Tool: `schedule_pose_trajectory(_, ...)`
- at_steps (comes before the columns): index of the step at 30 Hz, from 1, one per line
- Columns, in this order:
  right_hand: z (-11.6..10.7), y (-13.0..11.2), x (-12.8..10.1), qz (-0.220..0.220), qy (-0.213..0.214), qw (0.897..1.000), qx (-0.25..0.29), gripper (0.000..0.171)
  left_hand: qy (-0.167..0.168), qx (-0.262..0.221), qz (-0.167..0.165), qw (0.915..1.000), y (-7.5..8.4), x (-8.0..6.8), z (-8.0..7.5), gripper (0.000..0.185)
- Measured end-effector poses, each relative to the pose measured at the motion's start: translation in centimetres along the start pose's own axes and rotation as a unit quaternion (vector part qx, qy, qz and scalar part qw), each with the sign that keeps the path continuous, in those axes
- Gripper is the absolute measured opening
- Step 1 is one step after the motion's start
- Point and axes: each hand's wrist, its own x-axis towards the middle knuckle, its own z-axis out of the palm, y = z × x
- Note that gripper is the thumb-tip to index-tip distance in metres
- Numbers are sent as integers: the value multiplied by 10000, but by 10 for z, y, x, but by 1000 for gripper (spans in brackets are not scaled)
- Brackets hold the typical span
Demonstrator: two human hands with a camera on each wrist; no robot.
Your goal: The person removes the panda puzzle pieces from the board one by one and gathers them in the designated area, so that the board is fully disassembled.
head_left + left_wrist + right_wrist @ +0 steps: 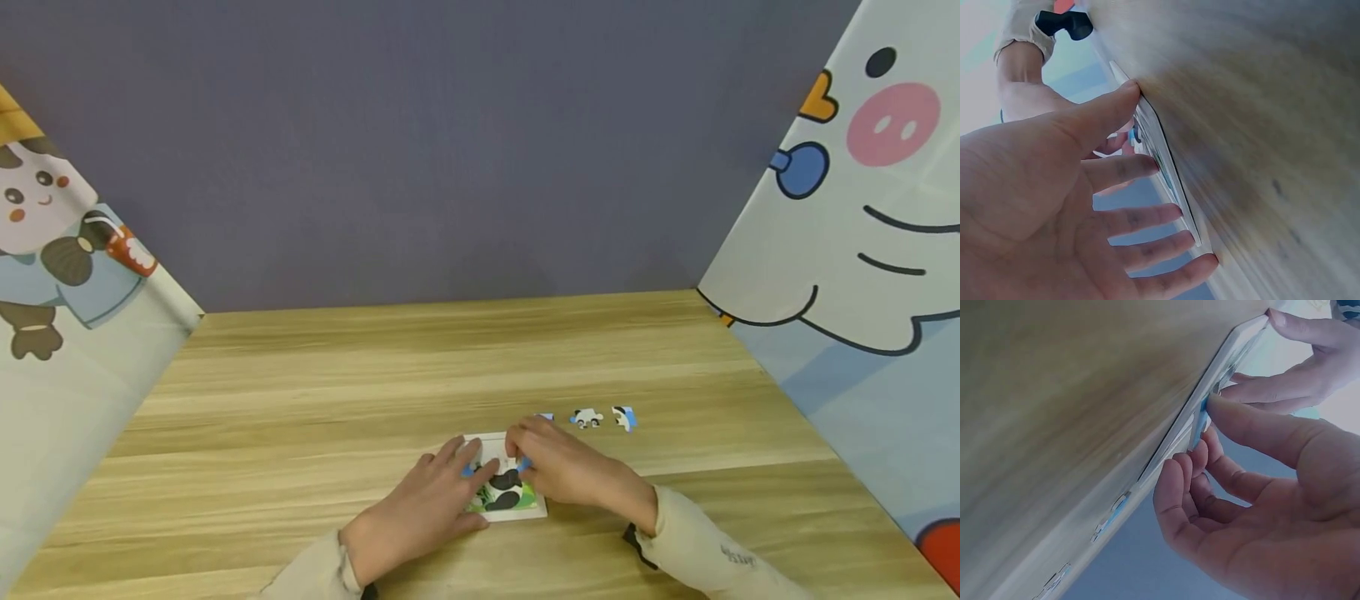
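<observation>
A small panda jigsaw puzzle in a white frame [517,516] lies on the wooden table. Black, white and green pieces [504,493] fill its lower part, while the upper part shows pale backing. My left hand [423,508] rests along the frame's left side, fingers spread and nearly straight, thumb at the lower edge. With thumb and fingers, my right hand [566,467] pinches a puzzle piece with blue on it [1199,422] at the frame's right side. The right fingers hide most of that piece.
Beyond the right hand lie loose pieces: a panda-face piece [587,418], a blue-edged piece [624,417] and one partly hidden piece [546,416]. A dark grey panel [450,150] stands behind the table [300,400]. Cartoon-printed panels flank it on both sides.
</observation>
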Motion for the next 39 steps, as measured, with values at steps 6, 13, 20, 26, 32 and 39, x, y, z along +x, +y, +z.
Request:
schedule_pose_trajectory(6,-4,3,-1,-167,137,9996,199,17,6,-4,-25,10000,0,2,1,66)
schedule_pose_trajectory(13,-5,7,-7,-433,246,9966,653,16,13,-123,-40,9999,-1,2,1,66)
schedule_pose_trajectory(20,-4,5,-11,-547,427,9953,671,14,238,447,139,9986,11,-2,-2,58)
schedule_pose_trajectory(26,-3,3,-10,-558,406,9955,651,15,551,446,766,9945,26,-7,-1,40)
schedule_pose_trajectory(32,-4,5,-15,-607,505,9952,584,19,565,300,664,9957,31,-8,2,36)
schedule_pose_trajectory(39,-18,13,-27,-259,749,9928,895,19,479,287,597,9967,31,-9,0,41)
